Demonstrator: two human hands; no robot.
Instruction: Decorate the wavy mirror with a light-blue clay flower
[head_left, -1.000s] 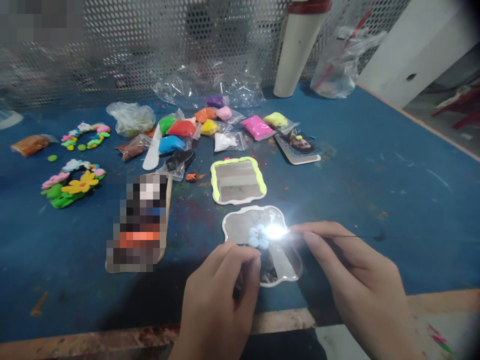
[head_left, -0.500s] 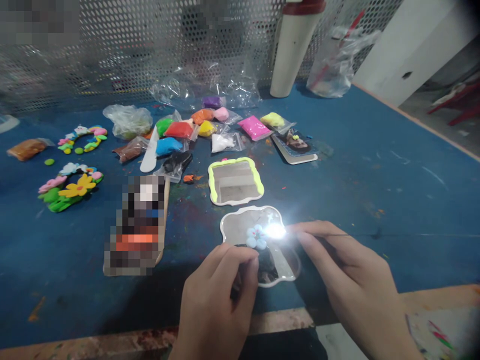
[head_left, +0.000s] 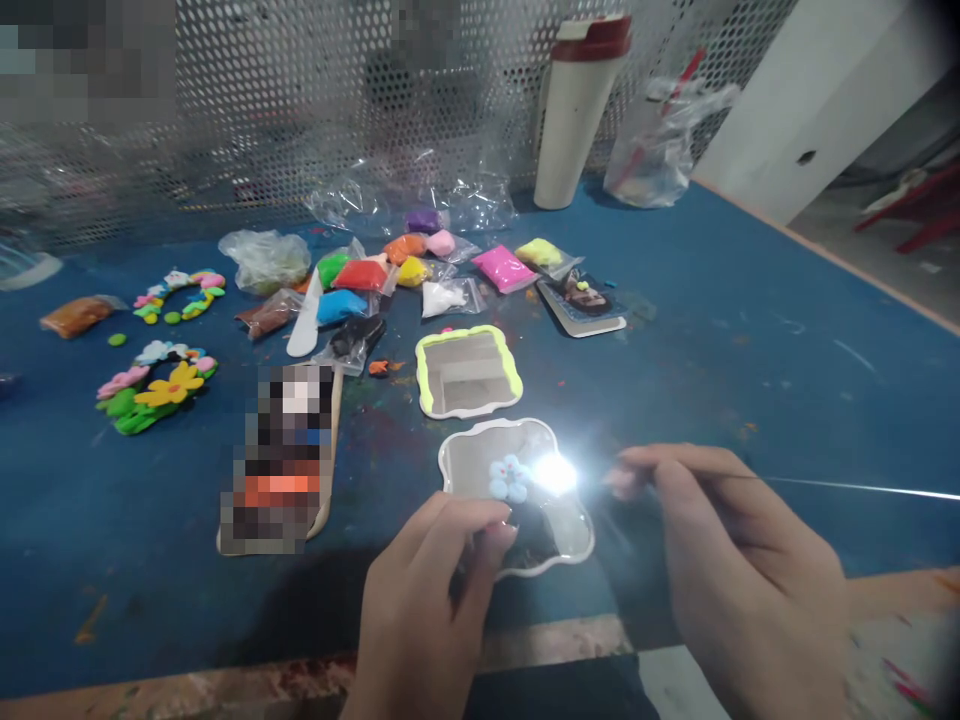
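Observation:
Just beyond the pinched thumb and finger of my left hand (head_left: pixel 442 570) is a small light-blue clay flower (head_left: pixel 508 479). It appears gripped at its lower edge, over a white-framed mirror (head_left: pixel 469 455) with a wavy outline. To the right of that mirror, my right hand (head_left: pixel 735 540) hovers apart from the flower, its fingertips closed together; anything between them is too blurred to name. A thin bright line runs rightward behind this hand; I cannot tell whether it is a wire or glare. Strong light glints off the mirror's right side.
Behind lies a second mirror (head_left: pixel 469 370) edged in yellow clay. Farther back are several bags of coloured clay, including a red bag (head_left: pixel 362 275), and a white spatula (head_left: pixel 304 325). Two flowered rings (head_left: pixel 176 385) and a phone (head_left: pixel 277 460) are left; a tumbler (head_left: pixel 570 130) stands at the back.
My right hand has drawn back to the right, away from the flower and mirror. My left hand and the flower keep their place over the mirror. The view has shifted slightly.

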